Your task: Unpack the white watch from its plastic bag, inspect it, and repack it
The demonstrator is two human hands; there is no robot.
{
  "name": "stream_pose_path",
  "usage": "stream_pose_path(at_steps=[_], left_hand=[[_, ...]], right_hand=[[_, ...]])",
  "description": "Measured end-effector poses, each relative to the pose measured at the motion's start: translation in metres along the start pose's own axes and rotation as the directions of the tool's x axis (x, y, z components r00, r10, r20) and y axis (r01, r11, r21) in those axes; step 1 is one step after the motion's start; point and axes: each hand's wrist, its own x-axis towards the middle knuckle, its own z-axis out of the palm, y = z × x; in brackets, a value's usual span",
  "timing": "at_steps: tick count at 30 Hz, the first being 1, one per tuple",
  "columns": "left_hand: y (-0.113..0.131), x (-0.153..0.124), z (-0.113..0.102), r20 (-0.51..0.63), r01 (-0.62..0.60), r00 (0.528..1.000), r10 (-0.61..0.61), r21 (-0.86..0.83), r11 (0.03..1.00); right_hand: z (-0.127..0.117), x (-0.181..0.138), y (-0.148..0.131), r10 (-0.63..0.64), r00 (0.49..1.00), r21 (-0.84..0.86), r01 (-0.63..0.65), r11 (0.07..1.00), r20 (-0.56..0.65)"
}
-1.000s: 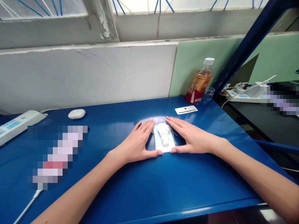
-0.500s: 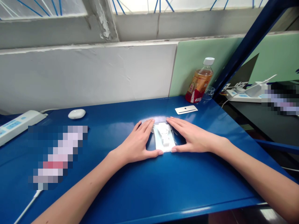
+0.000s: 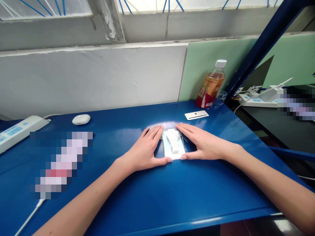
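Note:
A small clear packet lies flat on the blue table, with a pale card and a white object in it. I cannot make out what kind of object that is. My left hand rests at the packet's left side, its thumb at the near edge and its outstretched fingers at the far corner. On the opposite side, my right hand mirrors it, thumb near the close corner and fingers reaching to the far one. Both hands are open, fingers stretched, touching the packet's edges without closing round it.
Behind the packet lie a white card and a bottle of reddish drink beside a clear cup. To the left are a white earphone case, a power strip and a blurred-out device on a cable.

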Motion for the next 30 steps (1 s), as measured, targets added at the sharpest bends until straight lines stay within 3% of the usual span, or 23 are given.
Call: stream_pose_path(at_steps=[16, 25, 30], left_hand=[[0.0004, -0.0005, 0.002, -0.007, -0.006, 1.0, 0.006, 0.009, 1.0], [-0.0067, -0.0019, -0.0064, -0.026, -0.025, 0.999, 0.025, -0.002, 1.0], [-0.0091, 0.001, -0.0062, -0.171, 0.136, 0.977, -0.124, 0.061, 0.989]], right_hand=[[-0.0017, 0.0008, 0.0015, -0.024, 0.999, 0.036, 0.025, 0.999, -0.038], [-0.0033, 0.0051, 0.0013, -0.044, 0.966, -0.094, 0.02, 0.995, -0.253], [-0.0026, 0.0055, 0.0004, -0.06, 0.937, -0.061, 0.042, 0.997, -0.343]])
